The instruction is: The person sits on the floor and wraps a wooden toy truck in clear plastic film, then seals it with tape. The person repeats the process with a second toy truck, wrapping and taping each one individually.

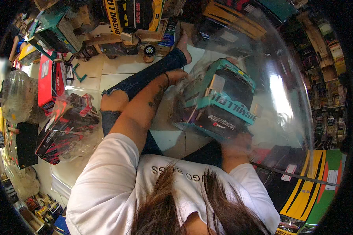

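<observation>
In front of me a teal and black toy-vehicle box [223,103] with a window front sits tilted inside a large clear plastic bag [276,90]. The bag billows out to the right and toward the far side. My left hand [177,76] is closed at the bag's left edge, beside the box's far left corner; its fingertips are partly hidden. My right hand [237,145] is at the near right corner of the box, against the bag. Motion smears its fingers, so I cannot make out its grip.
My bent leg [145,80] lies left of the box on the tiled floor [113,70]. A red box [51,80] and a plastic-wrapped black and red box [68,127] stand left. Yellow and black boxes [304,188] lie at the near right. Packed shelves [325,90] line the right.
</observation>
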The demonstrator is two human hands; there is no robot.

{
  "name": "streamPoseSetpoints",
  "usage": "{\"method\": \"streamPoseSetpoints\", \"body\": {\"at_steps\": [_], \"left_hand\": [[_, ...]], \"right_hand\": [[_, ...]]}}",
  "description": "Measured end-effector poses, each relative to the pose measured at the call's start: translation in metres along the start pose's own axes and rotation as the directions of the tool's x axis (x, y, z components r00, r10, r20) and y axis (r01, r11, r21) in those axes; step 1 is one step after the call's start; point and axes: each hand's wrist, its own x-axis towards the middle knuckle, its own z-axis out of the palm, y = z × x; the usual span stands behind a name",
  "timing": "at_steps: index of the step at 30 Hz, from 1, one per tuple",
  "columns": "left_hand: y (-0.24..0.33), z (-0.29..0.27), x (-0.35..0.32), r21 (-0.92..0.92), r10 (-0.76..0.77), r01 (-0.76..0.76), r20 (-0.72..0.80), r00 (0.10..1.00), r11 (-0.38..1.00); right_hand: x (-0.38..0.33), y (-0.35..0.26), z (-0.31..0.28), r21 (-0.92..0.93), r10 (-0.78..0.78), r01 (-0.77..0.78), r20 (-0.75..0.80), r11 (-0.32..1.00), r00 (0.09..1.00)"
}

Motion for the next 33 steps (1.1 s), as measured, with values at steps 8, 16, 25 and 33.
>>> {"method": "streamPoseSetpoints", "body": {"at_steps": [8,16,25,33], "left_hand": [[-0.005,0.057,-0.112,0.126,0.415,-0.447,-0.646,0.641,0.886],[0.093,0.179,-0.272,0.280,0.582,-0.544,-0.621,0.525,0.791],[0.066,0.107,-0.299,-0.221,0.300,-0.371,-0.298,0.906,0.902],[0.149,0.067,-0.469,0.101,0.478,-0.501,0.188,0.858,0.860]], "right_hand": [[-0.067,0.032,-0.017,0.031,0.143,-0.143,0.001,0.989,0.990],[-0.020,-0.025,0.078,0.358,-0.009,0.060,-0.143,0.932,0.990],[-0.149,-0.207,0.080,-0.522,-0.876,0.839,0.323,0.152,0.359],[-0.212,-0.138,0.096,-0.464,-0.772,0.882,0.529,0.086,0.353]]}}
